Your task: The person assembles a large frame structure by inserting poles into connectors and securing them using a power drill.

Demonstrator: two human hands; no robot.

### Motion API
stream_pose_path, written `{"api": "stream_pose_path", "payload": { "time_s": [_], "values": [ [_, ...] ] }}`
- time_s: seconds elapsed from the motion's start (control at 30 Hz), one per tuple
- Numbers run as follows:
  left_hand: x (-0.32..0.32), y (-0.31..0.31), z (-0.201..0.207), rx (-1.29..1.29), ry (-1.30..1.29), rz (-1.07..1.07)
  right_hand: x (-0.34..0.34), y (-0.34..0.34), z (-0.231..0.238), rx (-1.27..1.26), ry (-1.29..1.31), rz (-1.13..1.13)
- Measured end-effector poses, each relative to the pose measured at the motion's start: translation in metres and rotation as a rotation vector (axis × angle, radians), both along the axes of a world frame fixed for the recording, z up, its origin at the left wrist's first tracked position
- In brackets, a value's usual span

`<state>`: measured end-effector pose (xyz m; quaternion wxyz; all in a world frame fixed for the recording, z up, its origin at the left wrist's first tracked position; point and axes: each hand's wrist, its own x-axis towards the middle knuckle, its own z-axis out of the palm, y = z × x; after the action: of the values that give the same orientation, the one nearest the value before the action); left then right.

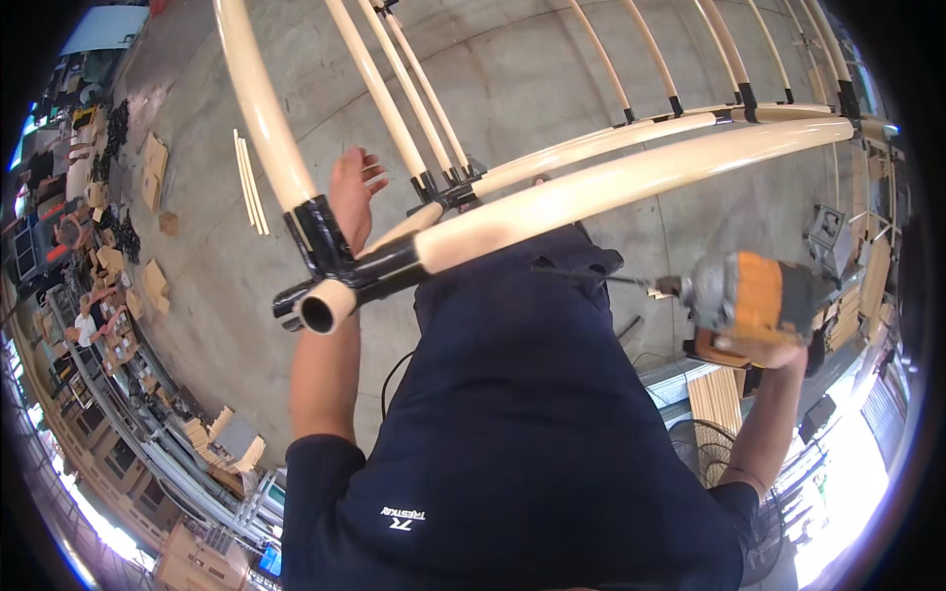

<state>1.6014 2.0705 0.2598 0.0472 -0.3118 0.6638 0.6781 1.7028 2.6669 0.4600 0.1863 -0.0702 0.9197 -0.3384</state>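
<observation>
A frame of cream coated pipes (631, 192) joined by black corner connectors (320, 236) stands in front of my body. One short pipe's open end (320, 307) points toward me at the near left corner. My left hand (357, 187) reaches past that corner, its fingers stretched out and loosely apart, with nothing visible in them; part of the wrist is hidden behind the connector. On the right, my right hand (764, 350) grips an orange and black cordless drill (754, 295) by its handle. Its long thin bit points left, apart from the pipes.
Upright pipes (729, 44) rise from the frame's far side. Loose thin strips (249, 182) and cardboard pieces (156, 286) lie on the concrete floor (227, 325) at left. A fan (705, 448) stands near my right arm. People and stacked goods are along the far left.
</observation>
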Motion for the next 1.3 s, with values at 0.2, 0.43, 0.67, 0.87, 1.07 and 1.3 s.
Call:
{"api": "stream_pose_path", "payload": {
  "time_s": [0.2, 0.43, 0.67, 0.87, 1.07, 1.3],
  "values": [
    [-0.019, 0.064, -0.023, 0.487, -0.008, -0.023, -0.048, -0.059, -0.062, -0.548, -0.676, -0.387],
    [-0.018, 0.070, -0.036, 0.548, -0.048, 0.033, -0.002, -0.052, -0.203, -0.872, -0.586, -0.718],
    [-0.031, -0.007, -0.036, -0.979, 0.847, -0.559, 0.030, -0.099, -0.209, -0.958, -0.557, -0.827],
    [-0.097, -0.020, -0.031, -0.915, 0.937, -1.657, 0.087, -0.196, -0.227, -1.138, -0.457, -1.090],
    [-0.123, 0.026, -0.037, -0.700, 1.002, -2.219, 0.180, -0.295, -0.193, -1.200, -0.148, -1.495],
    [-0.119, 0.057, 0.009, -0.757, 0.924, -2.520, 0.236, -0.390, -0.188, -1.281, 0.194, -1.909]
  ]
}}
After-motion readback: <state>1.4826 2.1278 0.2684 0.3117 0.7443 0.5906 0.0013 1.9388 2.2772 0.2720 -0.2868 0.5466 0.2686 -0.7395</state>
